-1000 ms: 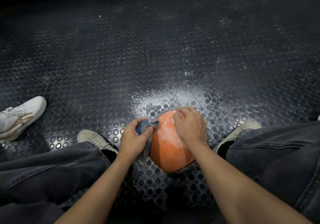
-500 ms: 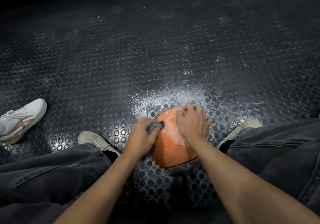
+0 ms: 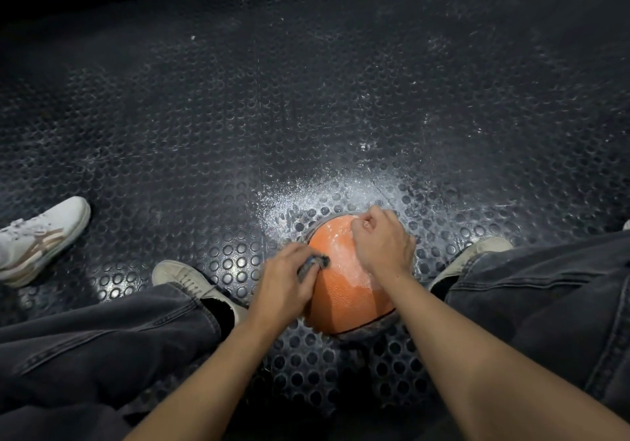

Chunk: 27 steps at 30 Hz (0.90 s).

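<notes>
The left hand [image 3: 283,287] is gripping a bunched grey-blue cloth [image 3: 312,263] and pressing it to the side of the orange ball [image 3: 344,297] just right of it. The ball, pebbled, black-seamed and smeared with white film, is sitting under the right hand [image 3: 381,243], whose fingers are curling over its far top; whether they are pinching anything, I cannot tell. Beyond both hands, white residue [image 3: 327,191] is speckling the studded black floor [image 3: 306,116].
</notes>
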Motion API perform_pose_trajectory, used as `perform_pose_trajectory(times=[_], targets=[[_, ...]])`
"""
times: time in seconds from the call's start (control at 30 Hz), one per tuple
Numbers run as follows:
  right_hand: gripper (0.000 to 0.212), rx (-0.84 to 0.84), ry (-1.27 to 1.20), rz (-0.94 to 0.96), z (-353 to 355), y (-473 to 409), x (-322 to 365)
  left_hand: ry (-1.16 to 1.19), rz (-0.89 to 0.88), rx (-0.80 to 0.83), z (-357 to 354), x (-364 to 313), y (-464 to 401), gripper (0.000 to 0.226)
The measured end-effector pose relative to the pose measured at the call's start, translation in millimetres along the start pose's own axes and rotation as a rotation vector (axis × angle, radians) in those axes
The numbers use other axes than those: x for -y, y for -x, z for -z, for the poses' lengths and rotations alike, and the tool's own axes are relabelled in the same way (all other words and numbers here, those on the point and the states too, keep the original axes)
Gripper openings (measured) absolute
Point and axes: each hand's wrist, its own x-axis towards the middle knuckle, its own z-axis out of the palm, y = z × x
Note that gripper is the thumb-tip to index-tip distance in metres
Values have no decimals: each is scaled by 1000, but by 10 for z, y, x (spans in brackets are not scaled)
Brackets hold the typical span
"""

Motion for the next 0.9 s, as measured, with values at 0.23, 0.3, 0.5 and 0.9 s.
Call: perform_pose_trajectory(times=[0.23,0.3,0.5,0.9], targets=[[15,-65,7,-53,-70,75,67,-69,110,-40,-17,-13,-369,16],[16,-55,-13,-68,-30,26,43,-56,2,-6,-6,-32,-104,17],[15,-52,5,-61,-70,55,53,-98,182,-22,-21,22,-440,18],[17,-87,8,-108,-124,39,86,-70,25,-36,-20,15,-240,16]])
